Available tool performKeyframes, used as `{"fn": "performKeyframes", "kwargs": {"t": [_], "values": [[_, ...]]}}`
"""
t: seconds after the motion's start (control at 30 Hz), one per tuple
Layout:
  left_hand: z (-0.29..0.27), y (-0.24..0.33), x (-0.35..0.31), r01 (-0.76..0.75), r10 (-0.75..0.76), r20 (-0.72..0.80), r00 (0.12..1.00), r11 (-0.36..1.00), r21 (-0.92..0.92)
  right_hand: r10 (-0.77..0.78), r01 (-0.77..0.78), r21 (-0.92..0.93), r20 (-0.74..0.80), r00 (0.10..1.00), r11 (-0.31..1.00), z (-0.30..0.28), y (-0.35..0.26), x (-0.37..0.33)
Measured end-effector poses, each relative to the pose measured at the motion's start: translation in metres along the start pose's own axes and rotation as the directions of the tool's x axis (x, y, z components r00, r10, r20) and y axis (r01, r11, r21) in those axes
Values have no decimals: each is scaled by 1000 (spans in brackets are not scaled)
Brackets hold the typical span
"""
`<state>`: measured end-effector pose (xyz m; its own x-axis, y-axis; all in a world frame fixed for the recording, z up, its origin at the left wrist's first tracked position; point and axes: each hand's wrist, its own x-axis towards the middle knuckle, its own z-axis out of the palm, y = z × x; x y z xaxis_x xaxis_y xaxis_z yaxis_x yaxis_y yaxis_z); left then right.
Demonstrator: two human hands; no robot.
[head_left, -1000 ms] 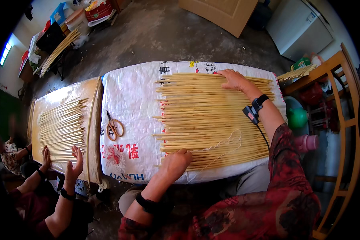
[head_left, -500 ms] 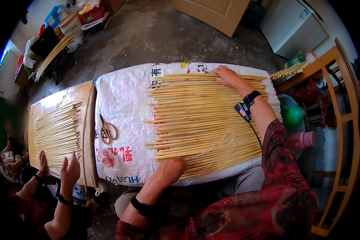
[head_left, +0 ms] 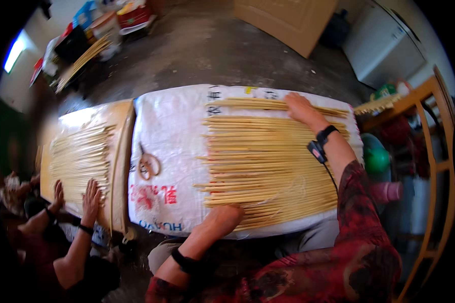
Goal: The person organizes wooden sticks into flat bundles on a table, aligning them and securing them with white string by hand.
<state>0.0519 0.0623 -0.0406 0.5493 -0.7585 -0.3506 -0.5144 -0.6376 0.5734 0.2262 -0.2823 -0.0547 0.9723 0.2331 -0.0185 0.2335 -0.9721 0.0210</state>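
Pale yellow stalks (head_left: 268,156) lie side by side in a broad row on a white woven sack (head_left: 172,116) that covers the table before me. At the far side, a narrow bunch of stalks (head_left: 253,104) lies apart from the row with a gap between. My right hand (head_left: 299,107) is closed over that bunch, its fingertips partly hidden. Near the row's near left corner, my left hand (head_left: 223,221) is curled shut, resting against the nearest stalks. A thin white thread (head_left: 268,198) runs across the stalks to its fingers. Scissors (head_left: 149,165) lie left of the row.
To the left, a co-worker's hands (head_left: 90,202) rest at another row of stalks (head_left: 81,156) on a wooden board (head_left: 121,151). At right stand a wooden chair frame (head_left: 435,166), a green ball-like object (head_left: 376,160) and a pink container (head_left: 387,191). A white cabinet (head_left: 384,45) stands behind.
My right hand has shifted the farthest stalks away from the row, and a gap has opened. My left hand stays at the near corner. The whole view has shifted slightly.
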Motion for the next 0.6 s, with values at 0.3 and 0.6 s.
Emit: {"fn": "performKeyframes", "kwargs": {"t": [0.3,0.6], "values": [[10,2,-1,-87,85,-146,986,996,-9,-34,40,19,-245,969,999,-8,0,5],[6,-3,-11,-199,202,-266,942,979,38,-447,423,-146,-340,827,894,-139,-183,41]]}}
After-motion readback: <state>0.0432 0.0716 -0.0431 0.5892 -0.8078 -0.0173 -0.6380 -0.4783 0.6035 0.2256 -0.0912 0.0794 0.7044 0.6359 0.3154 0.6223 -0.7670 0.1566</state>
